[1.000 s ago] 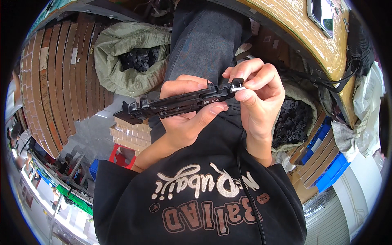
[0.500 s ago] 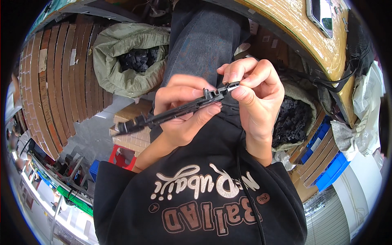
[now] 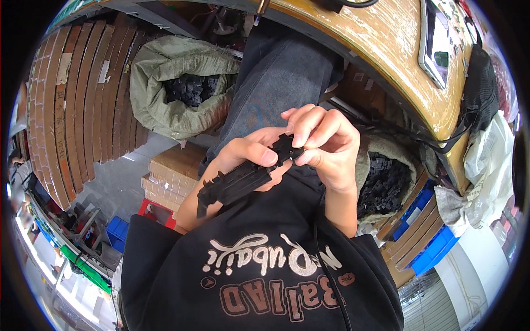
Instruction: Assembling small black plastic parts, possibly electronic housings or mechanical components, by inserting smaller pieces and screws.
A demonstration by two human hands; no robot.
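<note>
Black plastic strip (image 3: 243, 177), long axis lower-left to upper-right, gripped by left hand (image 3: 245, 160), right hand (image 3: 326, 143)

1. There is a single view, from a wide fisheye camera worn on the person's head, the left one of a side-by-side pair.
2. It faces steeply down along the person's own torso, so the black sweatshirt (image 3: 259, 276) fills the lower middle and the lap lies above it.
3. It sits close to the hands: the left hand (image 3: 248, 160) and right hand (image 3: 326, 143) lie near the centre, holding a long black plastic part (image 3: 237, 182).
4. Straight edges bend at the rim: the wooden workbench (image 3: 386, 49) arcs across the upper right, and the dark circular border crops the corners.
</note>
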